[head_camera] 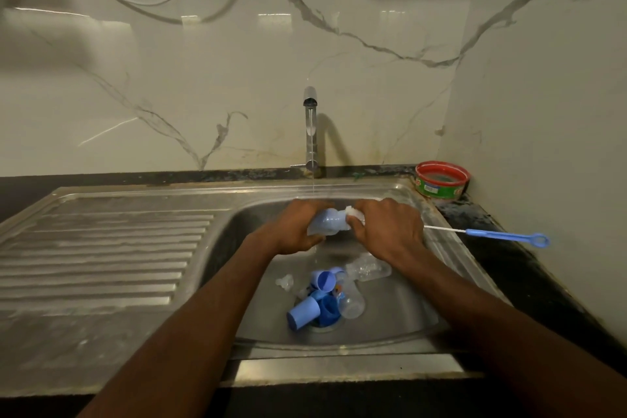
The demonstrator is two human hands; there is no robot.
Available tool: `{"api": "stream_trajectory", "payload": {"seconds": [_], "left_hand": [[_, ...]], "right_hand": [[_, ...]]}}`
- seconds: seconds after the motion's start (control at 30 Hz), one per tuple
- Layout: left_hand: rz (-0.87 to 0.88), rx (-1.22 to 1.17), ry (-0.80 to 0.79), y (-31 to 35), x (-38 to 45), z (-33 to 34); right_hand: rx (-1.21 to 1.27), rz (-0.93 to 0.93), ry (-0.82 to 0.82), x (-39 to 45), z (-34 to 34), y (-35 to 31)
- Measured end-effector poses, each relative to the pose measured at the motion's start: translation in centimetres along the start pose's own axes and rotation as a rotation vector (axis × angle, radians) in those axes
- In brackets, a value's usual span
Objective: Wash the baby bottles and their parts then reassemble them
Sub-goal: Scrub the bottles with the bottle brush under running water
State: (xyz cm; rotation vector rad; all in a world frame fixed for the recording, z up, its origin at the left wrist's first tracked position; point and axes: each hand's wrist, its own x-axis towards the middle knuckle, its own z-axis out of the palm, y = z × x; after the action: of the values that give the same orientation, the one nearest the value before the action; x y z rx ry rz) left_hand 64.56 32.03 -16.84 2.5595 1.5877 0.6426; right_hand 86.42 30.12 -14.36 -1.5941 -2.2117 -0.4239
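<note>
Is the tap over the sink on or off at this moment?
On. A thin stream of water falls from the spout of the tap into the sink, passing by the bottle held in both hands.

This is a home kitchen. A steel sink (400, 316) with a ribbed drainboard (101, 248) is set into a dark counter (529, 268), and a chrome tap (310, 132) runs a thin stream into the basin. Glossy marble-look panels (203, 78) cover the walls behind and to the right. A round red-and-green tub (442, 180) of what looks like dish soap sits in the corner, a blue bottle brush (502, 236) lies on the counter, and baby bottles and caps (325, 295) lie in the basin.
</note>
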Motion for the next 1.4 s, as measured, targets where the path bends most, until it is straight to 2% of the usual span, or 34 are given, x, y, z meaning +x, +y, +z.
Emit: {"api": "stream_trajectory", "payload": {"seconds": [0.13,0.2,0.33,0.47,0.53,0.6,0.7,0.83,0.93,1.07,1.17,1.27,1.33,1.4], "left_hand": [[0.043,0.151,0.099,-0.9,-0.3,0.1],[0.061,0.103,0.084,-1.1,-0.4,0.7],[0.012,-0.158,-0.004,0.3,-0.3,1.3],[0.033,0.003,-0.020,0.7,0.3,1.1],[0.043,0.097,0.026,0.4,0.3,0.2],[0.073,0.166,0.109,-0.1,0.2,-0.2],[-0.036,0.203,0.155,-0.4,0.0,0.3],[-0.077,-0.063,0.036,0.6,0.0,1.5],[-0.022,0.033,-0.058,0.5,0.1,1.5],[0.003,0.112,-0.037,0.6,0.0,-0.2],[0.058,0.222,0.074,0.1,-0.2,-0.4],[0.024,0.059,0.034,-0.8,-0.6,0.8],[-0.019,-0.013,0.069,-0.2,-0.4,1.3],[-0.025,-0.017,0.023,0.4,0.0,1.5]], "right_hand": [[0.004,-0.187,-0.015,-0.2,0.2,-0.4],[0.005,-0.266,0.027,-0.5,0.2,-0.3],[-0.003,-0.124,0.086,-0.4,-0.2,0.3],[-0.011,0.027,0.005,0.2,0.6,1.0],[0.024,-0.006,-0.044,0.3,0.9,1.0],[0.058,-0.124,-0.075,0.3,0.8,0.9],[0.106,-0.272,-0.041,0.0,0.3,0.7],[0.050,-0.149,0.078,-0.1,0.2,0.9],[-0.016,-0.070,0.067,-0.3,0.3,1.0],[0.020,-0.027,-0.027,-0.3,0.3,0.3],[0.023,-0.197,-0.035,0.0,0.1,0.0],[0.090,-0.349,0.074,-0.1,0.1,0.5],[0.096,-0.258,0.149,-0.4,0.1,0.6],[0.067,-0.138,0.120,-0.3,0.4,0.7]]}}
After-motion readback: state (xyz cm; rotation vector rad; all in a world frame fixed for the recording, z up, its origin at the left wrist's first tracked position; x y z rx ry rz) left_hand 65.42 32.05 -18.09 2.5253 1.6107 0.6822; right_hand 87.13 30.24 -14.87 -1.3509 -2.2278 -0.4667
